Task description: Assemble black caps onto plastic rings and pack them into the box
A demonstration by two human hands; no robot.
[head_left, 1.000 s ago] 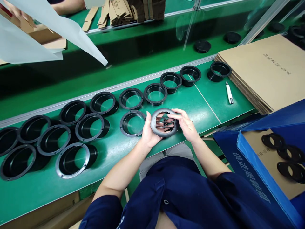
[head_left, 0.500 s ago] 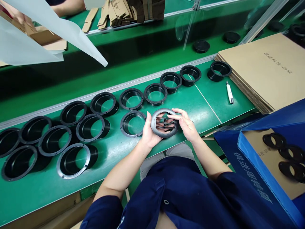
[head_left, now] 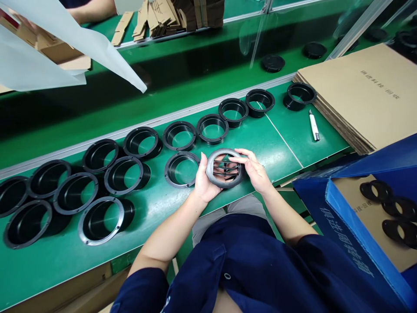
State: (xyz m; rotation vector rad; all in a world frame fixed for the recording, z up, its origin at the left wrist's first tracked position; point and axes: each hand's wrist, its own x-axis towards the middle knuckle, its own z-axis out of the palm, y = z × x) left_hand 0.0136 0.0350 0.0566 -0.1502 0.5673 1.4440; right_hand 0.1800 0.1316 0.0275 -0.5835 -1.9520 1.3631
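A round grey vent [head_left: 213, 177] with black slats across its opening is held over the front edge of the green table. My left hand [head_left: 206, 182] is wrapped round its left side and underside, with fingers visible through the opening. At its right rim, my right hand [head_left: 254, 169] grips the vent, fingers over the top edge. Just left of the vent stands a black flanged ring [head_left: 169, 172] on the table. Behind it are two more rings, a left one [head_left: 167, 138] and a right one [head_left: 199, 130].
Several more black rings [head_left: 85, 226] stand on the left of the table [head_left: 156, 217]. A white cutter [head_left: 313, 126] lies by stacked cardboard [head_left: 355, 91] at right. A blue box [head_left: 345, 234] holds black parts. Beyond the belt [head_left: 195, 82], a person's arm [head_left: 97, 11] shows.
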